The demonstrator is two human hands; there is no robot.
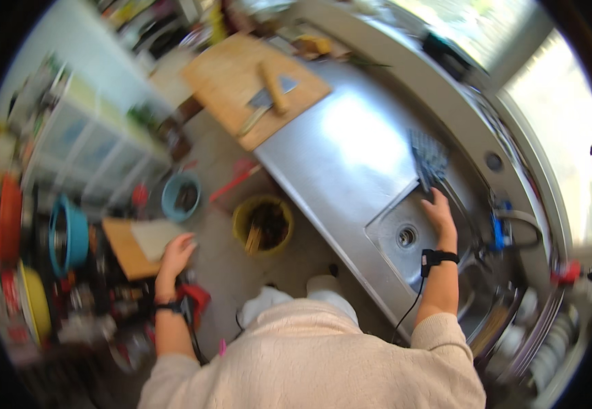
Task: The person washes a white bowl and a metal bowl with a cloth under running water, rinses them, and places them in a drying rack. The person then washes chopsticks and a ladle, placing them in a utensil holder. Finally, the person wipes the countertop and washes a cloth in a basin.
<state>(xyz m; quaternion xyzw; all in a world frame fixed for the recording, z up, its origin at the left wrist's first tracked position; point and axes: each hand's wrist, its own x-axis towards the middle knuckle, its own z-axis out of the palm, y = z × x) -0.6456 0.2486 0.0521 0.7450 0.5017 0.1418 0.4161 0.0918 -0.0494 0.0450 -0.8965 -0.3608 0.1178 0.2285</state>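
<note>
My right hand reaches over the steel sink basin. Its thumb and fingers meet the narrow end of a grey checked cloth, which trails onto the counter beside the basin; blur hides the exact grip. My left hand hangs away from the counter with loosely bent fingers and nothing in it. Below it, apparently lower down, is a brown board with a pale sheet on top. On the counter's far end lies a wooden cutting board, bearing a cleaver and a wooden rolling pin.
A yellow bin with dark scraps and a blue bucket stand on the floor. By the window are a faucet with a blue part and a second basin. Shelves, basins and a translucent drawer cabinet crowd the left.
</note>
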